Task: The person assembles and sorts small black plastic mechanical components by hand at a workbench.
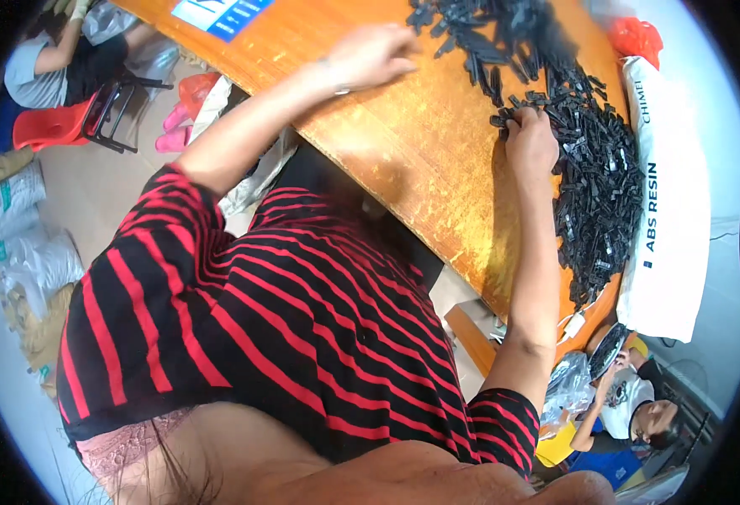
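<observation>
L hand point(376, 59) over table point(420, 160), fingers half-curled, thumb apart. R hand point(533, 145) at blk parts point(599, 189), fingertips bent down among them; can't tell if gripping. Parts heaped along table's R side, toward far end. Wht sack point(671, 160) at table's R edge.

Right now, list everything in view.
Table: one, orange, upper centre
Small parts: many, black, table's right side
Sack: one, white, right table edge
Plastic bag: one, red, above sack
Sheet: one, blue-white, table's upper left
Chair: one, red, upper left
Footwear: two, pink, near chair
Filled bags: several, white, far left
Coworkers: two, grey top upper left, white top lower right
Shirt: one, black-red, worn
Left hand: one, bare, over table
Right hand: one, bare, at parts
</observation>
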